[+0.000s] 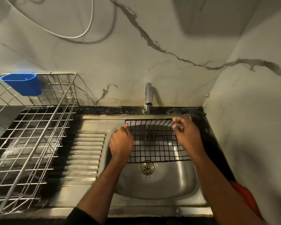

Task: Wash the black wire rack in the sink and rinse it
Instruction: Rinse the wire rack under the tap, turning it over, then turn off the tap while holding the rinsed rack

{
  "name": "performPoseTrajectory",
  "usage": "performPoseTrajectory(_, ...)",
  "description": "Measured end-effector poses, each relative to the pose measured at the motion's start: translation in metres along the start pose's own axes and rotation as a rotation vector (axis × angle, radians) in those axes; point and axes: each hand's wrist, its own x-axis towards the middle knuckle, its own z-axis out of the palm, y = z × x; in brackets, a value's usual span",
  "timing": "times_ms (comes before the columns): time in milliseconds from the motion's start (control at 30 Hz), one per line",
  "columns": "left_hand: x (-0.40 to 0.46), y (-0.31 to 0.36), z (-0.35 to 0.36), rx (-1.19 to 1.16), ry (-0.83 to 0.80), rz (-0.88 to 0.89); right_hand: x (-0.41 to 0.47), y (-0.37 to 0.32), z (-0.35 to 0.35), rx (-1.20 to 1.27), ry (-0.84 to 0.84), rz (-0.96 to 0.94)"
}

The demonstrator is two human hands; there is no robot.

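Observation:
The black wire rack (154, 143) is held flat over the steel sink (169, 184), above the drain (147, 167). My left hand (121, 142) grips its left edge. My right hand (187, 135) pinches its far right corner with curled fingers. A thin stream of water falls from the tap (148, 95) onto the far middle of the rack.
A steel wire dish basket (31, 132) with a blue plastic cup holder (23, 83) stands on the left. The ribbed drainboard (86, 153) lies between it and the sink. Marble walls close in behind and on the right. Something red-orange (245, 195) shows by my right forearm.

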Motion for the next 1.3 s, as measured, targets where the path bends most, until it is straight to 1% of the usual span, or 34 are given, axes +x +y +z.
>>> performPoseTrajectory(133, -0.003, -0.018, -0.020, -0.062, 0.021, -0.083, -0.006, 0.007, 0.007, -0.351, 0.072, -0.064)
performPoseTrajectory(167, -0.002, -0.027, -0.025, -0.084, 0.019, -0.097, -0.006, 0.009, 0.010, -0.411, 0.036, -0.049)
performPoseTrajectory(200, -0.001, -0.036, -0.029, -0.106, 0.017, -0.111, -0.006, 0.010, 0.012, -0.428, -0.034, 0.008)
performPoseTrajectory(233, -0.001, -0.045, -0.034, -0.129, 0.026, -0.121, -0.006, 0.008, 0.017, -0.391, -0.123, 0.088)
performPoseTrajectory(267, -0.001, -0.054, -0.038, -0.153, 0.031, -0.128, -0.008, 0.002, 0.021, -0.297, -0.200, 0.160)
performPoseTrajectory(333, -0.003, -0.071, -0.046, -0.205, 0.065, -0.137, -0.013, -0.011, 0.032, -0.063, -0.265, 0.221)
performPoseTrajectory(400, -0.007, -0.084, -0.057, -0.257, 0.127, -0.150, -0.018, -0.024, 0.044, 0.072, -0.269, 0.212)
performPoseTrajectory(533, -0.026, -0.086, -0.085, -0.383, 0.275, -0.125, -0.027, -0.050, 0.062, 0.239, -0.253, 0.232)
performPoseTrajectory(600, -0.032, -0.085, -0.097, -0.352, 0.358, -0.107, -0.034, -0.065, 0.064, 0.431, -0.296, 0.291)
performPoseTrajectory(633, -0.034, -0.084, -0.100, -0.336, 0.377, -0.103, -0.037, -0.071, 0.065, 0.521, -0.317, 0.319)
performPoseTrajectory(700, -0.038, -0.081, -0.110, -0.375, 0.397, -0.087, -0.041, -0.081, 0.067, 0.676, -0.326, 0.356)
performPoseTrajectory(800, -0.040, -0.078, -0.124, -0.493, 0.463, -0.014, -0.039, -0.089, 0.070, 0.911, -0.279, 0.398)
performPoseTrajectory(867, -0.041, -0.075, -0.135, -0.568, 0.513, 0.088, -0.031, -0.094, 0.067, 1.097, -0.238, 0.407)
performPoseTrajectory(933, -0.040, -0.069, -0.148, -0.771, 0.504, 0.178, -0.019, -0.101, 0.059, 1.235, -0.233, 0.378)
performPoseTrajectory(1000, -0.034, -0.061, -0.164, -1.056, 0.476, 0.160, -0.006, -0.111, 0.051, 1.248, -0.307, 0.285)
performPoseTrajectory(1067, -0.025, -0.055, -0.182, -1.234, 0.471, 0.098, 0.003, -0.123, 0.046, 1.196, -0.389, 0.211)
performPoseTrajectory(1200, -0.009, -0.049, -0.220, -1.377, 0.430, -0.013, 0.015, -0.147, 0.035, 0.990, -0.555, 0.049)
performPoseTrajectory(1267, 0.000, -0.057, -0.236, -1.335, 0.359, -0.068, 0.016, -0.158, 0.028, 0.881, -0.610, -0.044)
performPoseTrajectory(1300, 0.003, -0.062, -0.241, -1.286, 0.284, -0.104, 0.015, -0.163, 0.027, 0.837, -0.626, -0.089)
